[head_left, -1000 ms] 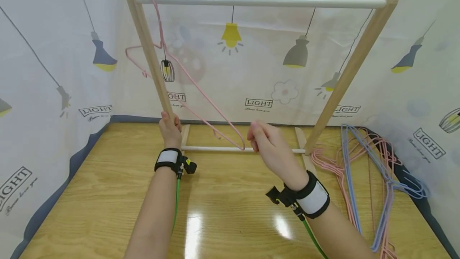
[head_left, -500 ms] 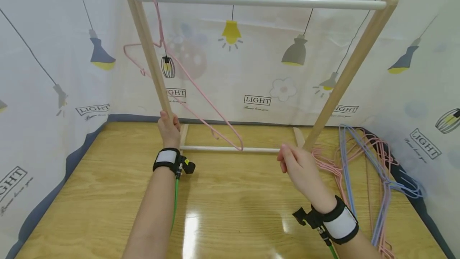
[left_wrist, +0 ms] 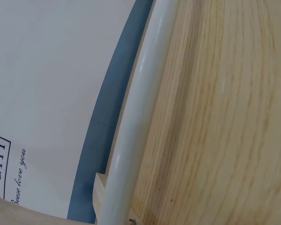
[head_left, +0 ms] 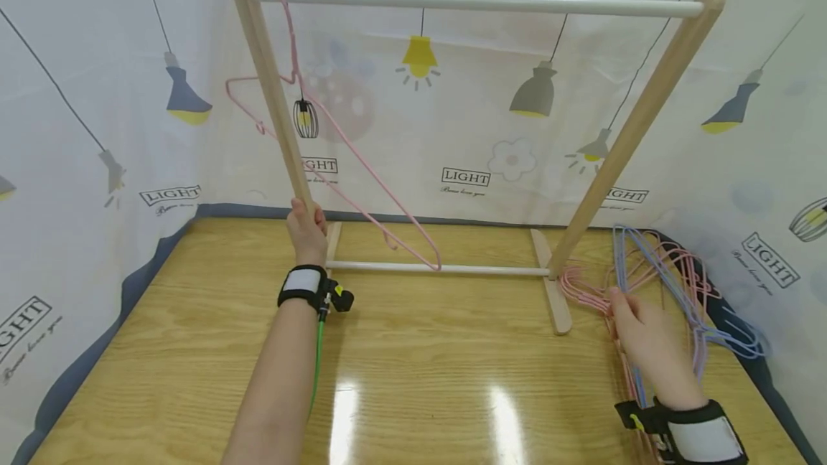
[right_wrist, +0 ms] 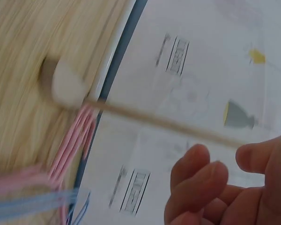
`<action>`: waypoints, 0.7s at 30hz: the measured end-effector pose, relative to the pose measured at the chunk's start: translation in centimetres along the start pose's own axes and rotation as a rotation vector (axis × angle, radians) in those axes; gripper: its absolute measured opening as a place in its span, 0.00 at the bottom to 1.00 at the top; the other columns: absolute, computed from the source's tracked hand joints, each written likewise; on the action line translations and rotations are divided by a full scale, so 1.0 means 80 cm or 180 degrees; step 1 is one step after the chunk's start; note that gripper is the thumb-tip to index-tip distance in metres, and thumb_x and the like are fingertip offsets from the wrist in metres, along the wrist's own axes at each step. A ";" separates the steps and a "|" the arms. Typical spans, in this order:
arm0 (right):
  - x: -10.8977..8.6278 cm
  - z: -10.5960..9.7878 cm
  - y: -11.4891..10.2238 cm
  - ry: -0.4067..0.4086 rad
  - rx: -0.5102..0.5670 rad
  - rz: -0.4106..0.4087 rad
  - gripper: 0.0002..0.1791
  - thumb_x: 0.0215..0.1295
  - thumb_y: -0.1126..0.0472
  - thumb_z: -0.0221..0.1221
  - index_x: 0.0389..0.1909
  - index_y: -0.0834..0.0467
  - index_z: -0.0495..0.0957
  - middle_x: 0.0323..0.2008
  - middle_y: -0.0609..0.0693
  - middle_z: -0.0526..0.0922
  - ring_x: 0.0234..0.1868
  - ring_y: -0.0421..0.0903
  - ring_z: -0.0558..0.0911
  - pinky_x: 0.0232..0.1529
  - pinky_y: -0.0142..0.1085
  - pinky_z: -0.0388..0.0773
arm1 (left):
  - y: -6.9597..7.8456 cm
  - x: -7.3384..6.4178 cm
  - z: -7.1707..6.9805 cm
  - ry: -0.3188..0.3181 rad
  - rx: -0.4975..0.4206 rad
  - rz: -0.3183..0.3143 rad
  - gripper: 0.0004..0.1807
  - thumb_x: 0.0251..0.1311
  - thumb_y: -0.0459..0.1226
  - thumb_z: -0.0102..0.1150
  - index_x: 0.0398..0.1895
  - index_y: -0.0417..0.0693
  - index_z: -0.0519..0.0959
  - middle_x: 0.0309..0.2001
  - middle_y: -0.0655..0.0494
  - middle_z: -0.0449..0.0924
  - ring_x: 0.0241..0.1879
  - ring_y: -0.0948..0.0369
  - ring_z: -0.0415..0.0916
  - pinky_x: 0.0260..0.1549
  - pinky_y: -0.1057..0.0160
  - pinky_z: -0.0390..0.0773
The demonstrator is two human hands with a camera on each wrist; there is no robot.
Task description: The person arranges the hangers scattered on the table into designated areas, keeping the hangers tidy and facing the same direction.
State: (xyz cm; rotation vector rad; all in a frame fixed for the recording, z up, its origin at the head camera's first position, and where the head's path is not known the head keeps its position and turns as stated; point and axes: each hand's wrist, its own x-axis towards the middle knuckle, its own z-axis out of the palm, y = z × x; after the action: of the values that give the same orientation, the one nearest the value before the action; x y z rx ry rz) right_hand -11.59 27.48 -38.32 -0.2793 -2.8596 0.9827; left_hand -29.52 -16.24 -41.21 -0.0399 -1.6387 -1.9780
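Note:
My left hand (head_left: pixel 307 237) grips the lower part of the left wooden post (head_left: pixel 274 92) of a clothes rack. On the rack's white top rail (head_left: pixel 478 1), by its left end, hangs a pink clothes hanger (head_left: pixel 363 158), its right arm sloping down to the lower bar. At the right, my right hand (head_left: pixel 654 350) is over a pile of pink hangers (head_left: pixel 581 294) and blue hangers (head_left: pixel 736 339), covering part of it. In the right wrist view, a gap shows between the thumb (right_wrist: pixel 255 157) and curled fingers (right_wrist: pixel 199 185), with nothing held there.
The rack's lower white bar (head_left: pixel 491 270), right post (head_left: pixel 636 138) and right foot (head_left: pixel 559 311) stand left of the hanger pile. A wooden table (head_left: pixel 413 364) lies under everything. Behind rises a printed backdrop (head_left: pixel 465 113) with lamp drawings.
My right hand has moved from near the hanging pink hanger rightward and down to the pile of hangers. The left hand keeps its grip on the post.

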 end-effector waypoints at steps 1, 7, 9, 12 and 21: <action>-0.001 -0.006 0.009 0.0015 -0.0105 0.0061 0.33 0.77 0.42 0.31 0.33 0.65 0.72 0.17 0.50 0.73 0.15 0.46 0.70 0.19 0.39 0.63 | -0.002 0.001 0.000 0.0005 -0.0035 -0.0006 0.58 0.39 0.80 0.42 0.19 0.23 0.59 0.10 0.61 0.57 0.09 0.68 0.53 0.09 0.71 0.52; -0.004 -0.036 0.059 -0.0047 -0.0516 0.0533 0.37 0.76 0.41 0.27 0.28 0.65 0.72 0.19 0.53 0.76 0.17 0.49 0.70 0.19 0.41 0.62 | -0.027 0.012 0.000 0.0136 -0.0179 -0.0098 0.50 0.37 0.80 0.44 0.14 0.36 0.62 0.09 0.63 0.57 0.08 0.69 0.52 0.08 0.70 0.51; -0.002 -0.044 0.072 -0.0193 -0.0608 0.0762 0.40 0.74 0.38 0.25 0.30 0.67 0.73 0.21 0.54 0.76 0.20 0.51 0.70 0.19 0.41 0.62 | -0.032 0.014 0.000 0.0192 -0.0187 -0.0127 0.48 0.35 0.81 0.44 0.13 0.41 0.63 0.09 0.63 0.56 0.08 0.69 0.52 0.08 0.71 0.50; 0.001 -0.053 0.090 -0.0439 -0.0672 0.1117 0.44 0.71 0.33 0.26 0.38 0.72 0.71 0.23 0.56 0.76 0.23 0.53 0.73 0.21 0.43 0.64 | -0.035 0.015 0.000 0.0232 -0.0190 -0.0116 0.45 0.35 0.81 0.45 0.12 0.45 0.63 0.09 0.62 0.56 0.07 0.68 0.51 0.08 0.70 0.50; 0.007 -0.059 0.137 -0.0837 -0.0656 0.1346 0.44 0.68 0.32 0.39 0.33 0.76 0.71 0.17 0.52 0.78 0.21 0.52 0.78 0.23 0.46 0.71 | -0.027 0.011 -0.002 0.0148 -0.0165 -0.0094 0.53 0.36 0.80 0.44 0.15 0.33 0.61 0.09 0.62 0.56 0.08 0.68 0.51 0.08 0.70 0.50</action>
State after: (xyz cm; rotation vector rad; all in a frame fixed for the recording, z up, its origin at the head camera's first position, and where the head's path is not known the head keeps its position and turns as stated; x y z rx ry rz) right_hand -9.86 38.88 -41.38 -0.8635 -3.2242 0.8299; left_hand -31.19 -16.55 -42.87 0.0107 -1.5671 -2.0282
